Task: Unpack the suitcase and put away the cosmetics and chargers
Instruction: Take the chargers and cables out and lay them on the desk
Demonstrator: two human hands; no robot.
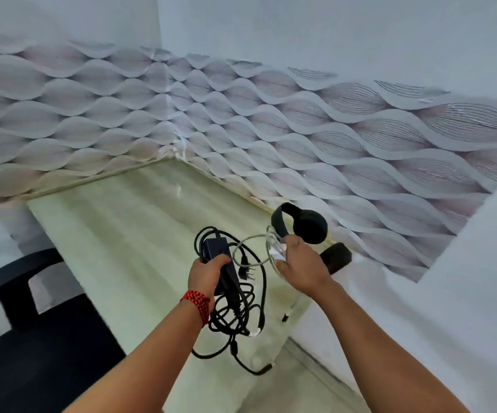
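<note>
Both your arms reach out in front of you, over the pale desk (122, 234). Your left hand (208, 272) is curled tight around a black charger block (219, 253). Its black cord (232, 315) hangs down in messy loops under your wrist. A red string band (196, 304) sits on that wrist. Your right hand (300, 263) is a bit higher. Its fingers are wrapped around a small white charger (281, 252), its grey wire (245, 239), and the band of the black headphones (309, 226). A black chair (17, 338) stands on your left.
</note>
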